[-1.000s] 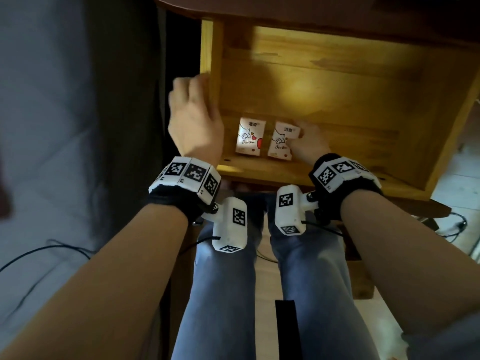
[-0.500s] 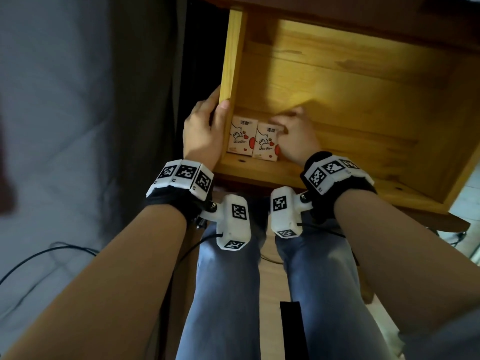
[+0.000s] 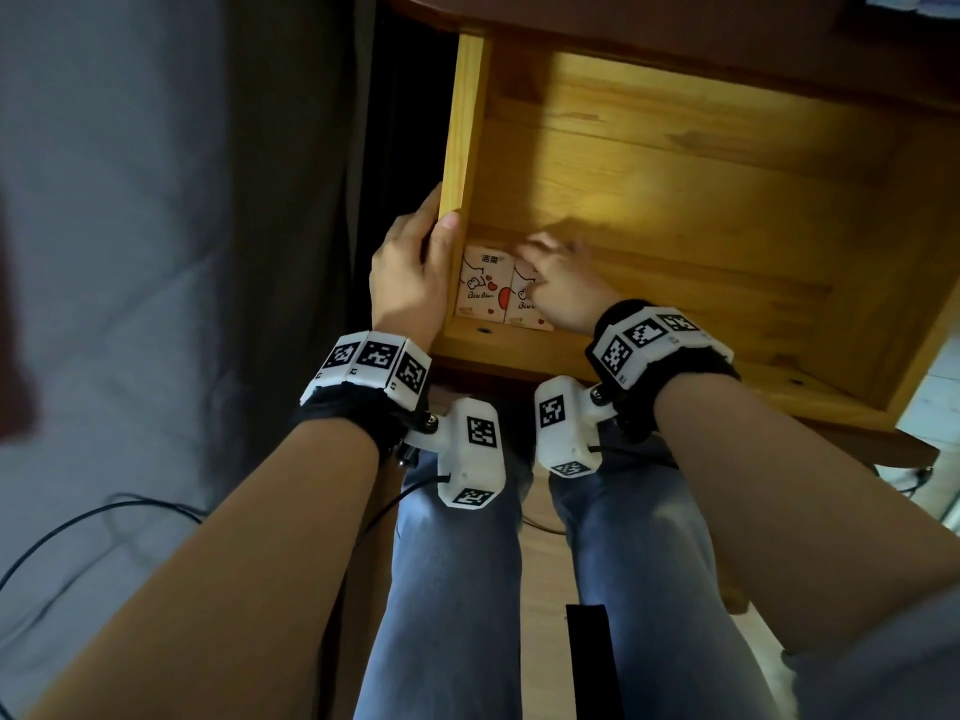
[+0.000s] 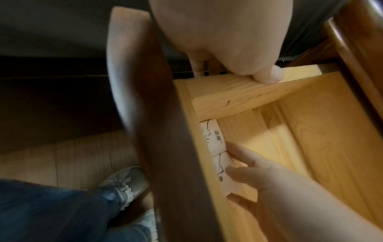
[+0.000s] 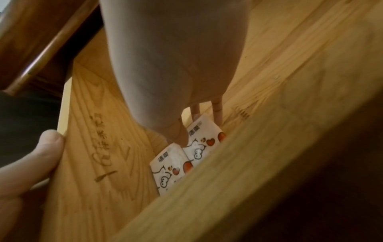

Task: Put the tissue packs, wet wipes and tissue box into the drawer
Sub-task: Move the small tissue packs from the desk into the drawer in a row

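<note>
Two tissue packs [image 3: 485, 289] lie side by side in the drawer's [image 3: 675, 200] near-left corner. We see our right hand [image 3: 563, 283] resting loose fingers on the right pack; our left hand [image 3: 410, 272] grips the drawer's left wall.

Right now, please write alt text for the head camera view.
Two tissue packs lie side by side in the near left corner of an open wooden drawer. The right hand touches the right pack; the left hand grips the drawer's left wall.
</note>
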A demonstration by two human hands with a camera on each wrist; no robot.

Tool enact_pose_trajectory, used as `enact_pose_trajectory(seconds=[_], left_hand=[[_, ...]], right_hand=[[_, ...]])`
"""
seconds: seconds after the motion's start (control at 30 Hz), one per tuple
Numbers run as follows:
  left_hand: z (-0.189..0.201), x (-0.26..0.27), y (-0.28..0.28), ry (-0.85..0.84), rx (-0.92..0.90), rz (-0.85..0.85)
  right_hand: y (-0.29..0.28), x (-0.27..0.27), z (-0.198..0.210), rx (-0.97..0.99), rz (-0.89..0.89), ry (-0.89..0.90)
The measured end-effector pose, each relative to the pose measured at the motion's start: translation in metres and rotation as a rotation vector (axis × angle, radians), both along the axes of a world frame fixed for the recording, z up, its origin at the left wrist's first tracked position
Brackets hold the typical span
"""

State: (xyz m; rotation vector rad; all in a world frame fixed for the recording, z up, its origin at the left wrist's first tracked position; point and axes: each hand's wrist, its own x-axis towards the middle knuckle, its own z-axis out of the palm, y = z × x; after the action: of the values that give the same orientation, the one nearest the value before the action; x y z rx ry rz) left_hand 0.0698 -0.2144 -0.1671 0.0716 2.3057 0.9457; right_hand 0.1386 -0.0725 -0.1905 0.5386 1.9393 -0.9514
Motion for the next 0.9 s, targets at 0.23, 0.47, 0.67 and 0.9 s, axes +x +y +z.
enact_pose_trajectory(seconds=[0.23,0.47,0.67,0.9], left_hand=[[0.005,-0.001,0.003,-0.024,-0.015,0.047],[0.029,-0.006,0.023,0.112,-0.046,0.071],[0.063,-0.014,0.056,0.185,-0.052,0.040],[0.101,-0.026,0.116,0.178,0.011,-0.040]], right_hand=[[0.011,0.008,0.010,-0.093,-0.232,0.114],[0.031,0.012,0.045,-0.006,-0.473,0.330],[0.057,0.003,0.085,0.056,-0.650,0.480],[0.111,-0.010,0.111,0.235,-0.753,0.603]])
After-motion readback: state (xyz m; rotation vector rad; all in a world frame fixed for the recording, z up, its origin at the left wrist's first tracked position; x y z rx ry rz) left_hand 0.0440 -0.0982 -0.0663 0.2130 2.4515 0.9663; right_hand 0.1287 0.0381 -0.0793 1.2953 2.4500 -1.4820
